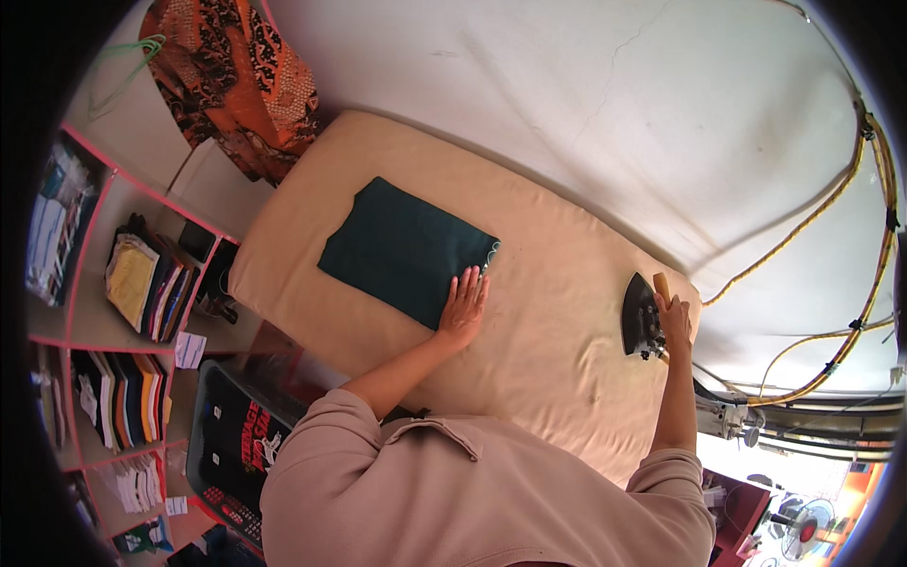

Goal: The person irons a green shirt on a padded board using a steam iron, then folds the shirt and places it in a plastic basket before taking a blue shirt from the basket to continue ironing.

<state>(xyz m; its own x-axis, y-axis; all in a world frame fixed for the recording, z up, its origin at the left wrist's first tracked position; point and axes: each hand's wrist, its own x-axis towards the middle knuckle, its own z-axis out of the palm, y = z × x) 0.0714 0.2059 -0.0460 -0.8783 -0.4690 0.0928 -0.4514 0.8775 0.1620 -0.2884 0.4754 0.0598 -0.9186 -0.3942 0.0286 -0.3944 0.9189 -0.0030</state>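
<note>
A dark green cloth piece (pixel 400 248) lies flat on the padded, beige-covered ironing table (pixel 538 283). White looped lines run along its right edge. My left hand (pixel 464 308) rests palm down on the lower right corner of this cloth, fingers stretched out, gripping nothing. Over at the table's right end stands a dark iron (pixel 640 315) with a light wooden handle. My right hand (pixel 673 319) is wrapped around that handle, hiding part of it. A wide stretch of table cover separates the iron from the cloth.
A white wall (pixel 567 85) borders the table's far side, with yellow-and-black cables (pixel 801 227) at right. Shelves of folded cloth (pixel 134 283) stand at left, below patterned orange fabric (pixel 241 78). A dark crate (pixel 205 425) holds black printed fabric. Lower right is a fan (pixel 804 531).
</note>
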